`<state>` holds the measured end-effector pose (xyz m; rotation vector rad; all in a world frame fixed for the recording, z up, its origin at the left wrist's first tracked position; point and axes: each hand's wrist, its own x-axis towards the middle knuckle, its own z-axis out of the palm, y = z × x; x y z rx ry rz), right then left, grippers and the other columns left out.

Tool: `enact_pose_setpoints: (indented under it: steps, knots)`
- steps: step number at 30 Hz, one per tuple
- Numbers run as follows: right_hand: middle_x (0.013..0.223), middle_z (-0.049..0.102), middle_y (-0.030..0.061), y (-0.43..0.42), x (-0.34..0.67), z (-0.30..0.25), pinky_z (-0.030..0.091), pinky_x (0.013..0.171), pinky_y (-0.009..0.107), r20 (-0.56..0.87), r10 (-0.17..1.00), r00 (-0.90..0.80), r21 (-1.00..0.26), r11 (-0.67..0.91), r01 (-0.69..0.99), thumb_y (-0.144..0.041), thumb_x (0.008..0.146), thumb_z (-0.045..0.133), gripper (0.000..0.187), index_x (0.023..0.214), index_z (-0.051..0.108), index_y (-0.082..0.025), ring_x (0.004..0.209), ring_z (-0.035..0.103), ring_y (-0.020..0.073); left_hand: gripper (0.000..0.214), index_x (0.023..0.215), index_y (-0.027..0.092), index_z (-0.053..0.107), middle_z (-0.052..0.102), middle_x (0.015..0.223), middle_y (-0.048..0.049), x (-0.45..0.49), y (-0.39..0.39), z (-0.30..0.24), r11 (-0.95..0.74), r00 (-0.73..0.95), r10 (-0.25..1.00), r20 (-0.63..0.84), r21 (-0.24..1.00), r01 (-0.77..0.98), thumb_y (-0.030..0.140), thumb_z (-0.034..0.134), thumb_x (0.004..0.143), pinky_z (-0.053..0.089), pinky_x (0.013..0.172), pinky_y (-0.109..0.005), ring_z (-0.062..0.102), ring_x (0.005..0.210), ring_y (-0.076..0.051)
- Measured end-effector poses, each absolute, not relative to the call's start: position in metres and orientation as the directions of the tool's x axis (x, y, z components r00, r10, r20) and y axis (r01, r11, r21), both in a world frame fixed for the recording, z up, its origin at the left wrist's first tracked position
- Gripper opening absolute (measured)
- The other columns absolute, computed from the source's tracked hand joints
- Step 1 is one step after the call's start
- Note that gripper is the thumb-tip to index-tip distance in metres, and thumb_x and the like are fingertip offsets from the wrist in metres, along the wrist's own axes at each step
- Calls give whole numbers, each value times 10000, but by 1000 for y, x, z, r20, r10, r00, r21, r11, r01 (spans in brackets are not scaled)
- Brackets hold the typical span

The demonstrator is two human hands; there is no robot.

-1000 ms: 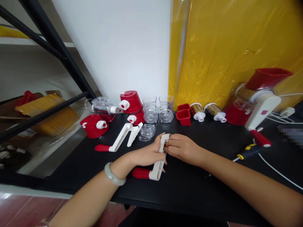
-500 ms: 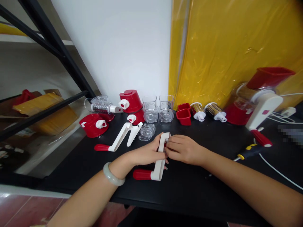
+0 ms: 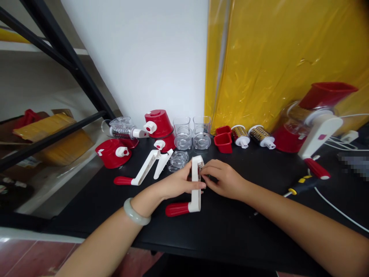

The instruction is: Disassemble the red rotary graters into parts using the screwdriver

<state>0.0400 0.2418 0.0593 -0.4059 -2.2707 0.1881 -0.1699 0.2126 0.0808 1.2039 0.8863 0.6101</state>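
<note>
A white crank handle [image 3: 195, 200] with a red grip hangs over the black table, held round its middle by my left hand [image 3: 184, 182]. My right hand [image 3: 223, 179] is at the crank's upper right side, its thumb and fingertips pinched together near the hollow end; whatever sits between them is too small to make out. To the left lie a second white crank handle [image 3: 145, 167] with a red grip and a loose white cover strip [image 3: 163, 164]. Behind my left hand rests a clear plastic part [image 3: 178, 161].
Along the wall stand red bases [image 3: 158, 125], clear housings [image 3: 201, 132], red hoppers [image 3: 223, 142] and grater drums [image 3: 261, 136]. An assembled rotary grater [image 3: 319, 119] stands at the right. A screwdriver [image 3: 302, 184] lies by my right forearm, near white cables. A black shelf frame [image 3: 66, 57] is at the left.
The crank has turned more upright, its red grip shifting slightly right and up. My right fingers have drawn together into a pinch beside its upper end.
</note>
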Motion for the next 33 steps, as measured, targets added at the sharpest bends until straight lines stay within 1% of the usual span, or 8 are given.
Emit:
enact_pose_setpoints:
  steps: [5,9,13,19,23,26,28,33]
  knots:
    - [990,677,83,240,41,60,539,846,330,634,456,-625,-395,885,246,-152,878,652,155,1033,651,-152,933,622,189,769,1354,204,434,600,1044,-15,-170,216,77,136,501,853,-143,989,50,215,855,711,490,881,-349,616,935,-172]
    - [960,686,78,241,39,56,538,833,333,620,457,-638,-372,887,274,-192,936,624,81,987,673,-153,919,625,192,791,1352,207,416,594,1062,-16,-169,216,78,132,511,849,-139,990,50,193,858,696,488,891,-353,609,968,-184]
    - [916,685,73,241,36,54,530,811,323,614,460,-642,-345,887,306,-183,955,596,94,942,683,-147,889,626,190,783,1363,216,402,587,1086,-20,-169,216,77,108,527,841,-122,992,58,196,843,717,488,904,-363,603,998,-192]
    - [845,658,44,237,34,57,502,725,248,604,546,-580,-408,838,364,-127,910,603,91,862,675,-155,798,610,139,815,1401,219,372,586,1030,-3,-167,215,77,78,501,860,-99,995,62,201,836,731,484,872,-337,597,949,-171]
    - [797,617,48,234,33,58,463,686,265,609,537,-585,-366,844,393,-119,868,619,93,782,633,-149,765,565,154,743,1388,198,393,580,946,13,-163,212,77,83,453,886,-101,995,59,253,812,776,482,812,-303,584,878,-151]
    - [769,587,66,230,32,58,430,676,305,632,455,-628,-204,879,431,-146,903,565,165,743,605,-149,730,507,172,677,1407,242,410,564,944,16,-161,209,78,159,440,885,-153,987,24,342,762,838,479,732,-272,571,806,-127]
    - [749,564,68,229,32,58,410,658,309,654,420,-630,-120,879,461,-144,926,514,206,735,590,-151,706,476,172,632,1391,273,446,565,1009,1,-160,208,79,210,442,880,-175,977,-30,368,753,847,510,767,-293,598,849,-136]
    - [759,537,50,228,33,61,403,655,280,649,475,-594,-210,863,460,-134,915,495,169,757,544,-166,727,485,160,566,1318,280,523,564,1107,-27,-159,208,82,254,405,894,-190,961,-111,335,784,818,566,864,-388,644,951,-176]
